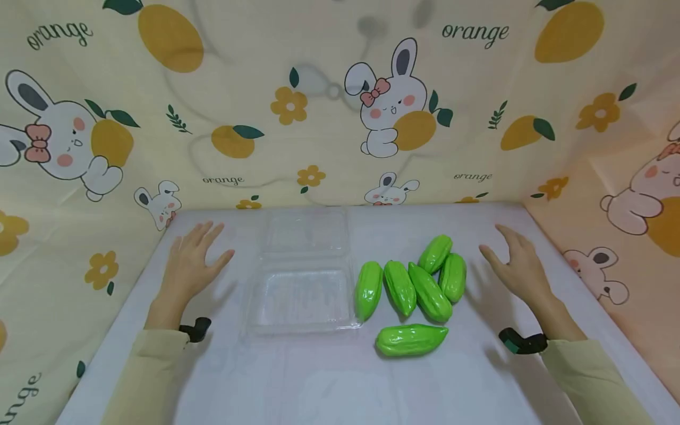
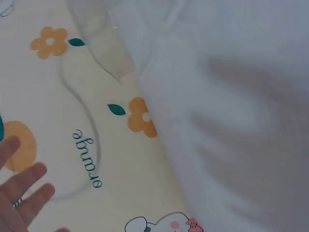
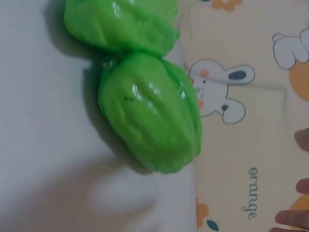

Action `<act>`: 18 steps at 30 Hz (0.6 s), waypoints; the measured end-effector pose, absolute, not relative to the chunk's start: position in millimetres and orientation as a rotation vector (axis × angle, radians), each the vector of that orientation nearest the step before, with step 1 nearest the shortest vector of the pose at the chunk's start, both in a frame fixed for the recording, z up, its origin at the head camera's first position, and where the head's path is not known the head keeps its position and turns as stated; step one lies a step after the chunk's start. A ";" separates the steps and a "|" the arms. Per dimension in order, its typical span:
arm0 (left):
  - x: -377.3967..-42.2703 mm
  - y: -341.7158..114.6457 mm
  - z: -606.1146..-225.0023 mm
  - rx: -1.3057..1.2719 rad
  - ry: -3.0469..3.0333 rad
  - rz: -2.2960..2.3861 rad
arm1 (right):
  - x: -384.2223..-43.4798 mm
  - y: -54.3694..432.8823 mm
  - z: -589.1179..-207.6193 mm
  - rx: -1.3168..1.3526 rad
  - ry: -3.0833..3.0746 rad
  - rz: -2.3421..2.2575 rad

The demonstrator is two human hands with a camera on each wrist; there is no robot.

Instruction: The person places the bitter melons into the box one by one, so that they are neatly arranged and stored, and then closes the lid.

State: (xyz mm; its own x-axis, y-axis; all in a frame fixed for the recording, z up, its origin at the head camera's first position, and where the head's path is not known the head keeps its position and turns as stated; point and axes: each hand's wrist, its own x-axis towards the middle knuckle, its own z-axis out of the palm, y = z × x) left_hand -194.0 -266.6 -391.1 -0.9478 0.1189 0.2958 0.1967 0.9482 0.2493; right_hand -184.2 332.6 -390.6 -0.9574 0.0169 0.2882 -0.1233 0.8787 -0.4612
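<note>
Several glossy green ridged vegetables, like small bitter melons, lie on the white table in the head view. One green vegetable (image 1: 412, 340) lies crosswise at the front; the others are grouped behind it, such as the one at the back (image 1: 435, 254). Left of them a clear plastic clamshell box (image 1: 303, 298) lies with its lid (image 1: 305, 231) folded back. My left hand (image 1: 193, 260) hovers left of the box, fingers spread, holding nothing. To the right of the vegetables my right hand (image 1: 517, 262) hovers with extended fingers, also holding nothing. A nearby green vegetable (image 3: 149, 113) fills the right wrist view.
A cream cloth (image 1: 329, 136) printed with rabbits, oranges and flowers hangs behind the white table (image 1: 340, 389) and along both sides. Each wrist wears a dark band, such as the right band (image 1: 523, 342).
</note>
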 end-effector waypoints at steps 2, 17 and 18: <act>-191.3 -265.8 -392.4 -0.285 -2.782 -0.458 | -183.1 329.8 -390.8 0.111 -2.747 0.752; -172.4 -263.0 -402.7 -0.375 -2.810 -1.117 | -178.2 318.0 -399.8 0.143 -2.787 0.980; -172.0 -263.2 -404.4 -0.372 -2.816 -1.149 | -177.6 317.8 -400.7 0.125 -2.791 0.999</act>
